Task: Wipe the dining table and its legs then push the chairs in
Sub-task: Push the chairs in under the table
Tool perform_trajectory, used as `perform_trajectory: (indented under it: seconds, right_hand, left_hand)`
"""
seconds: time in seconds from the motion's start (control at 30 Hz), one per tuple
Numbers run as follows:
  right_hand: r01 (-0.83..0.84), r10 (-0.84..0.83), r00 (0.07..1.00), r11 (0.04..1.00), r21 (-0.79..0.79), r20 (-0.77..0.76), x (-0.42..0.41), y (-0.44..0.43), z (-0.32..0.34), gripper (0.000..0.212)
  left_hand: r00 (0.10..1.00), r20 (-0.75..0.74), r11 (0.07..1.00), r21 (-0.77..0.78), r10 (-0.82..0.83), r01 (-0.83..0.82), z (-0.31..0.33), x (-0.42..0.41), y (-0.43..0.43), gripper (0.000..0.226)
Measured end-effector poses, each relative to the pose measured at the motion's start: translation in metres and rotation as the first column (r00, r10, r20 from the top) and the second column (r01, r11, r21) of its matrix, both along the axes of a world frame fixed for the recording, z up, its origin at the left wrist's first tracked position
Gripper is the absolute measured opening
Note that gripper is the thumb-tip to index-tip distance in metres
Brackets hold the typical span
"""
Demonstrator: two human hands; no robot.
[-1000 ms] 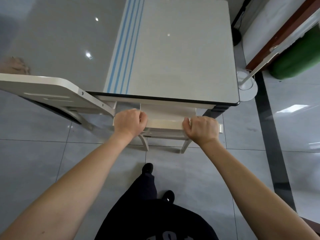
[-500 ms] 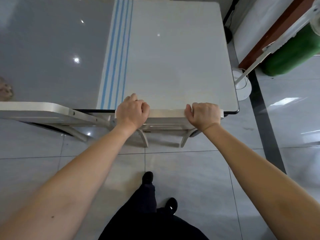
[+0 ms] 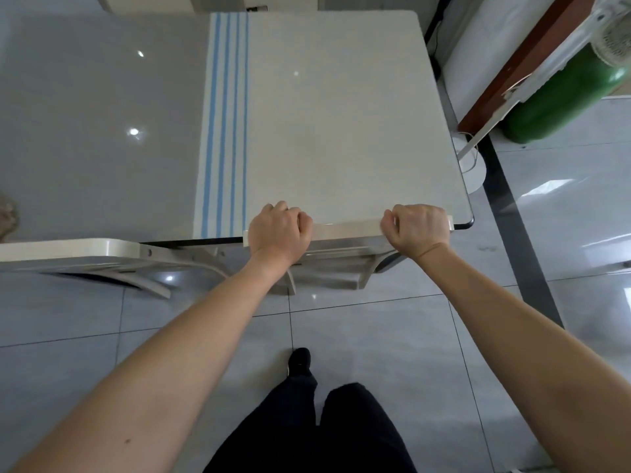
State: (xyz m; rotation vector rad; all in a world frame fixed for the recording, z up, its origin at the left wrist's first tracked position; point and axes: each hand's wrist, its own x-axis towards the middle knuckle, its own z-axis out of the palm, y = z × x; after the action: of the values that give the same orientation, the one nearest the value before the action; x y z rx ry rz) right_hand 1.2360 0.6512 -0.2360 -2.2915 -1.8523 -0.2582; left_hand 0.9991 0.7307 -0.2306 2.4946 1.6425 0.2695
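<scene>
Left grip (image 3: 278, 230) and right grip (image 3: 418, 230) are both curled tight over the top rail of the chair (image 3: 345, 230), one near each end, knuckles up, thumbs toward the middle. Nothing else is in either grip, and no cloth.

The chair sits at the near edge of the desk (image 3: 341, 114), toward its right corner. The back rail lies right along the desk edge, touching or just beside it; I cannot tell which. The seat is hidden under the top and only the rear legs show below. The person stands right behind it on the tiled floor (image 3: 375, 336), arms stretched out.

Progress, judged: late stage. The desk top looks glossy with no visible smears, so wiping is probably finished. The desk legs are mostly hidden, so their state is unknown. This chair looks pushed in as far as it goes, so letting go is likely next.

Possibly left: the second chair (image 3: 85, 245) at the left of the same edge. Its rail runs out of view and its legs splay out over the floor, so it may need a shove. Part of another chair (image 3: 211, 1) shows at the far edge, too cropped to judge.

A fan base (image 3: 473, 172) stands beside the desk's right side, and a green container (image 3: 563, 93) is well apart from it.
</scene>
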Motion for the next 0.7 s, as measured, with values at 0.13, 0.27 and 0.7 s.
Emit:
perform_trajectory:
  seconds: [0.13, 0.27, 0.7]
  right_hand:
    - [-0.004, 0.002, 1.0, 0.998, -0.056, -0.029, 0.006, -0.01, 0.001, 0.049]
    - [-0.012, 0.003, 0.997, 0.993, -0.117, -0.072, 0.017, -0.027, 0.002, 0.048]
    - [-0.305, 0.389, 0.709, 0.921, 0.241, -0.589, -0.015, -0.069, 0.027, 0.019]
  left_hand:
    - [1.0, 0.002, 0.999, -0.05, 0.006, -0.006, 0.0, 0.005, -0.011, 0.042]
    - [1.0, 0.013, 1.0, -0.017, 0.018, -0.018, -0.002, 0.013, -0.032, 0.04]
    - [0.933, 0.356, 0.998, -0.058, 0.055, -0.037, 0.006, -0.049, -0.097, 0.033]
